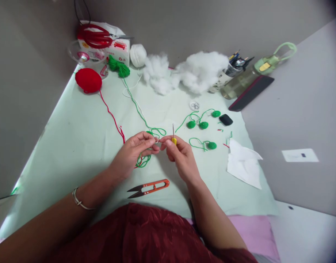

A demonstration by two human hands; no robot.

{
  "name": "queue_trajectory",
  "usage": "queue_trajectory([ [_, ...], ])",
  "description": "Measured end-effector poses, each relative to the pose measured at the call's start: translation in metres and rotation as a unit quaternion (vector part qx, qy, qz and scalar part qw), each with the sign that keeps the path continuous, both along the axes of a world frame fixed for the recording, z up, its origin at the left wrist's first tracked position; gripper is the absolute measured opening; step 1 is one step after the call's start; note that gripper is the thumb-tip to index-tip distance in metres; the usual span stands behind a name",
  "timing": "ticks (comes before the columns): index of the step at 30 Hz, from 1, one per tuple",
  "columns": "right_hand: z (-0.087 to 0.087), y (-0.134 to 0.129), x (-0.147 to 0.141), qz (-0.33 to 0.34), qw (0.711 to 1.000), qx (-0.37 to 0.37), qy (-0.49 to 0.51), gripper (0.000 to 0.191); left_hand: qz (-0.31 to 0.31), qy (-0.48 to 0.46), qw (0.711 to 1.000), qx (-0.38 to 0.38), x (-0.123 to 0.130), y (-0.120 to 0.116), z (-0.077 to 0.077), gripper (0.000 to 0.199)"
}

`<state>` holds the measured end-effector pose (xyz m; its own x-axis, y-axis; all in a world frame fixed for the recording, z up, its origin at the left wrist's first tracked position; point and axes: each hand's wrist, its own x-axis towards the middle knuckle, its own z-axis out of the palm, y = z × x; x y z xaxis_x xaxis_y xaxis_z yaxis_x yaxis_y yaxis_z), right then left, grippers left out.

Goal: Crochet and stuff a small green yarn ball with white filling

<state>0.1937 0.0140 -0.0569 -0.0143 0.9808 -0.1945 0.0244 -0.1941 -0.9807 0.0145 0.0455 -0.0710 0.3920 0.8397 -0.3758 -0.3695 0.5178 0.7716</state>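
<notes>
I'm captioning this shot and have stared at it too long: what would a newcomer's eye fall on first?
Probably the left hand and right hand, close together at mid-picture above the pale cloth, the right holding a yellow-handled tool. Next come the red yarn ball at the back left and the fluffy white stuffing heaped along the back. The orange snips, lying between the hands and the dark red clothing, stand out too.

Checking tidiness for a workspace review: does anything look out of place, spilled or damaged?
Nothing looks spilled or plainly damaged. Slightly untidy: on the right of the table, a creased white sheet lies askew near the edge, and a short red thread scrap lies loose beside it.
</notes>
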Motion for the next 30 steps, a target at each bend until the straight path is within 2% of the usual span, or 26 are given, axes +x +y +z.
queue_trajectory([
  [3, 0.003, 0.001, 0.007, -0.035, 0.995, 0.043, -0.086, 0.031, 0.013, 0.003, 1.000, 0.000, -0.002, 0.002, 0.004, 0.021],
  [6, 0.005, 0.002, 0.011, -0.063, 0.990, 0.053, -0.111, 0.028, 0.009, -0.002, 1.000, -0.001, -0.002, 0.002, 0.005, 0.021],
  [9, 0.006, 0.002, 0.009, -0.056, 0.993, 0.047, -0.089, 0.023, -0.004, -0.002, 1.000, 0.006, -0.001, 0.001, 0.003, 0.019],
  [13, 0.008, -0.001, 0.001, -0.014, 0.996, 0.062, -0.068, 0.023, -0.035, -0.018, 0.999, 0.013, 0.000, -0.001, 0.000, 0.017],
  [17, 0.008, -0.003, -0.004, -0.007, 0.995, 0.084, -0.047, 0.016, -0.069, -0.031, 0.997, 0.003, 0.000, -0.003, 0.004, 0.018],
  [23, 0.005, -0.003, -0.004, -0.012, 0.999, 0.011, 0.027, 0.023, -0.074, -0.051, 0.996, -0.010, 0.003, -0.005, 0.006, 0.017],
  [30, -0.004, -0.003, -0.007, -0.008, 0.994, -0.026, 0.106, 0.027, -0.068, -0.080, 0.994, -0.029, 0.007, -0.010, 0.004, 0.016],
])
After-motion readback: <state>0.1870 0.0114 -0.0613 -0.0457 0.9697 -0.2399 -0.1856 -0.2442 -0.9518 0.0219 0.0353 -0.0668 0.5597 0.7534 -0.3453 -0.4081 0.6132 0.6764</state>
